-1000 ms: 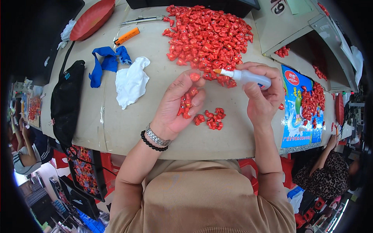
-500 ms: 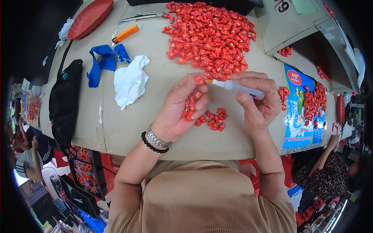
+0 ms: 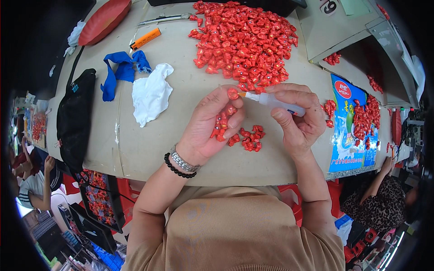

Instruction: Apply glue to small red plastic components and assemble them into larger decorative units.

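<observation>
My left hand (image 3: 209,118) is closed round several small red plastic pieces (image 3: 221,122). Its thumb and forefinger pinch one round red piece (image 3: 233,94) with the hollow side showing. My right hand (image 3: 302,113) grips a translucent squeeze bottle (image 3: 276,103), tilted so its thin yellowish tip points left. That tip meets the rim of the pinched piece; whether any liquid comes out is too small to tell. On the table below the bottle lies a small cluster of red pieces (image 3: 251,139). A large heap of the same red pieces (image 3: 244,43) spreads beyond both hands.
On the left lie a white cloth (image 3: 153,95), a blue cloth strip (image 3: 118,72), an orange box-shaped stick (image 3: 145,39), a black bag (image 3: 77,122) and a red tray (image 3: 106,21). A blue printed sheet (image 3: 341,149) with red pieces is at right, by an open-fronted box (image 3: 357,47). Co-workers sit at both sides.
The bottle in my right hand has shifted slightly left and its tip is now closer to the pinched piece. My left hand has barely moved.
</observation>
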Demonstrator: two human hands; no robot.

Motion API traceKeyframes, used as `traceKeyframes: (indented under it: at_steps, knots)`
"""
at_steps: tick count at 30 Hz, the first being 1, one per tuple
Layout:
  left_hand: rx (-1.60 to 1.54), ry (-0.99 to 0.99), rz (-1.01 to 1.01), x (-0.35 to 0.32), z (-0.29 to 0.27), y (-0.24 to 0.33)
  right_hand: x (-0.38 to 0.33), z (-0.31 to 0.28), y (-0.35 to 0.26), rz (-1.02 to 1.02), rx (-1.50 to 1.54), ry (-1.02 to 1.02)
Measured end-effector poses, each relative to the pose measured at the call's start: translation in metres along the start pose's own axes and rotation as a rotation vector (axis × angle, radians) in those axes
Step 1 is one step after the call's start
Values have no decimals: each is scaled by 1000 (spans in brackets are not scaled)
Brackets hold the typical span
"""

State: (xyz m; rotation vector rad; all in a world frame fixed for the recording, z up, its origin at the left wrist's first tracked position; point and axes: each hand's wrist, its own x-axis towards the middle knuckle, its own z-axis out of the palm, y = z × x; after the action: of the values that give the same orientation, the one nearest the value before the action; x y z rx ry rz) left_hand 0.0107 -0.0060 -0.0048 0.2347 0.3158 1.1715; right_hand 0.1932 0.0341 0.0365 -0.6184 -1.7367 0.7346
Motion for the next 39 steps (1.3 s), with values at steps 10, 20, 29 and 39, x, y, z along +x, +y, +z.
traceKeyframes:
  at_steps: [10,20,29,39]
  knots:
    - [3,-4,5,0,0,-1,0,0,0,-8,-20,-9]
    - [-5,55,52,-1,2,-1,-1,-2,-1,5,-9,27]
    - [-13,35,59,0,1,-1,1,-1,-1,-17,-43,11]
    - [-36,9,73,0,-1,-1,0,-2,-1,1,-40,17]
